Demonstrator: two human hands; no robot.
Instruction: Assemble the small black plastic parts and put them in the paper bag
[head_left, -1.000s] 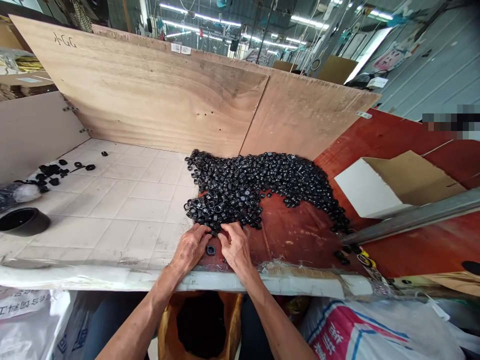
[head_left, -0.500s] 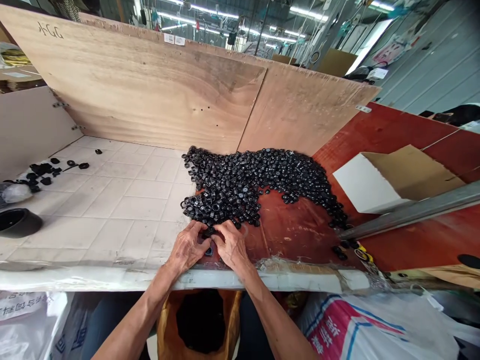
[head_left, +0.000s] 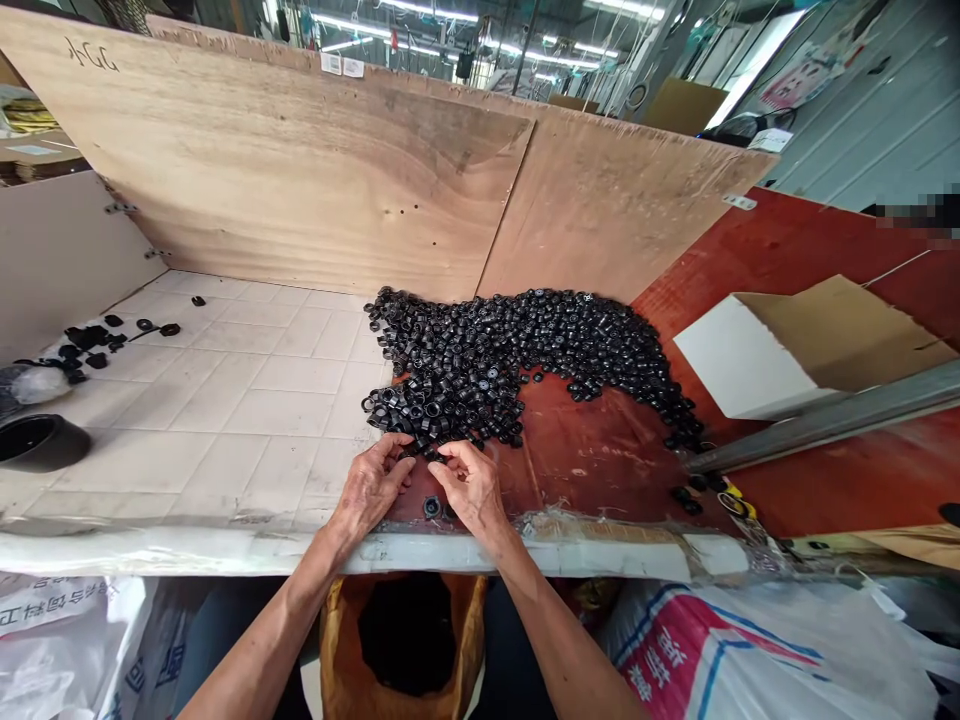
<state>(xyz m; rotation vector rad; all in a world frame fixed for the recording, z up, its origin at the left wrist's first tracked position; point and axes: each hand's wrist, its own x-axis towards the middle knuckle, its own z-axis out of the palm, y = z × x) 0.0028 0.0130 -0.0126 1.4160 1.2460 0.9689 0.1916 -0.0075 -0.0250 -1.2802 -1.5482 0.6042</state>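
Black parts (head_left: 480, 340) just beyond left hand (head_left: 369, 487), fingers (head_left: 391, 441) narrowly parted; right hand (head_left: 474, 488) angled inward, fingers' hold unclear

A broad heap of small, glossy black plastic ring-shaped and cap-shaped pieces (head_left: 480, 350) lies mostly on a red-brown tabletop (head_left: 577, 465), its left end spilling onto a white tile-patterned surface (head_left: 289, 410). The pieces are jumbled and piled on each other, some with open ends showing, others turned to closed faces. The heap curves rightward and thins into a tail. Apart from it, nearer the front edge, sits 1 loose black plastic piece with a rounded, blue-grey-tinged top (head_left: 433, 507), face up; 1 more dark piece (head_left: 448, 512) beside it is partly hidden.
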